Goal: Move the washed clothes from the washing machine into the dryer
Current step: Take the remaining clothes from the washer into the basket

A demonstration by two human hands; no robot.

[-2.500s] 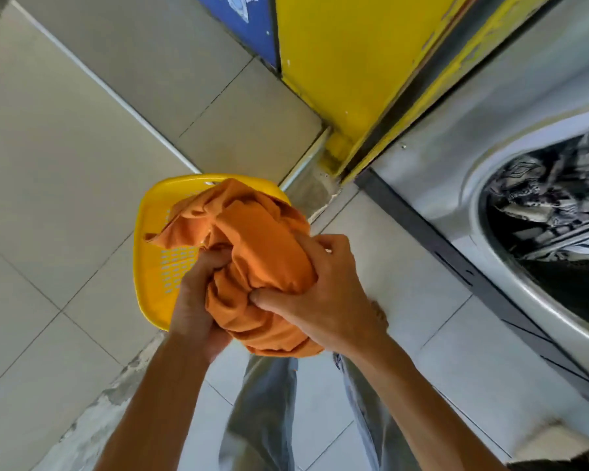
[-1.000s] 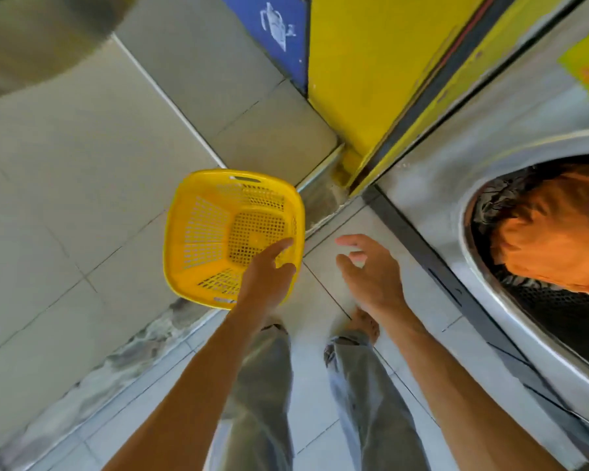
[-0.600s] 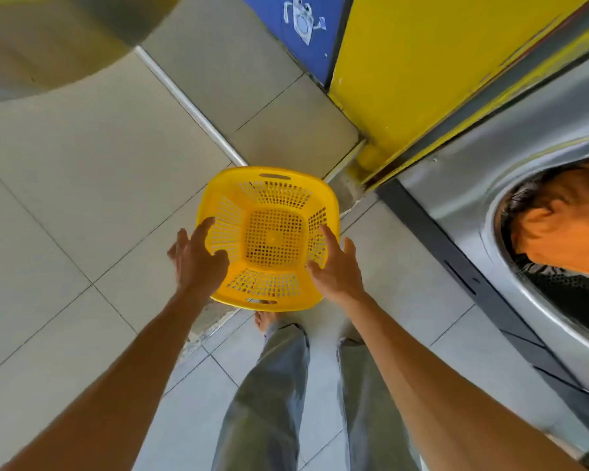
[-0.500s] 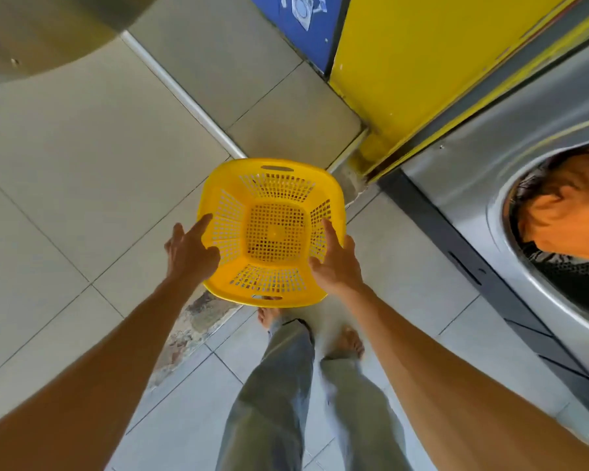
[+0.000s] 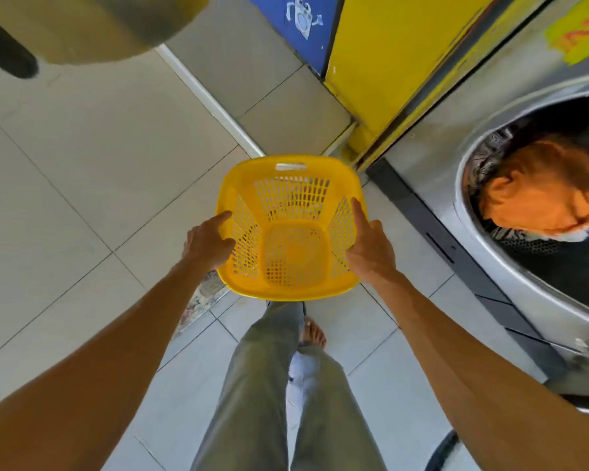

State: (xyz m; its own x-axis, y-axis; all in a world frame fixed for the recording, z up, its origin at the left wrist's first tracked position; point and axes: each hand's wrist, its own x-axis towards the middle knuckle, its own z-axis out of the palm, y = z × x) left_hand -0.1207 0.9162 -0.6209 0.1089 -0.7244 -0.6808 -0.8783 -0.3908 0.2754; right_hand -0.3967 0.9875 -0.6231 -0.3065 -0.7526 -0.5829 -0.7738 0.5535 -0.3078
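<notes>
An empty yellow laundry basket (image 5: 288,294) is in the middle of the view, above the tiled floor. My left hand (image 5: 206,244) grips its left rim and my right hand (image 5: 371,248) grips its right rim, each with the index finger stretched along the edge. At the right, the round opening of a steel machine (image 5: 432,154) shows an orange garment (image 5: 541,198) lying on top of dark patterned clothes (image 5: 480,164) inside the drum.
A yellow panel (image 5: 388,45) and a blue sign (image 5: 296,22) stand behind the basket. A blurred round door (image 5: 92,25) hangs at the top left. My legs (image 5: 252,385) are below the basket, with a small white item (image 5: 301,367) on the floor by my foot.
The orange garment left my hands and now lies in the drum. Both hands moved to the empty basket and took hold of its sides.
</notes>
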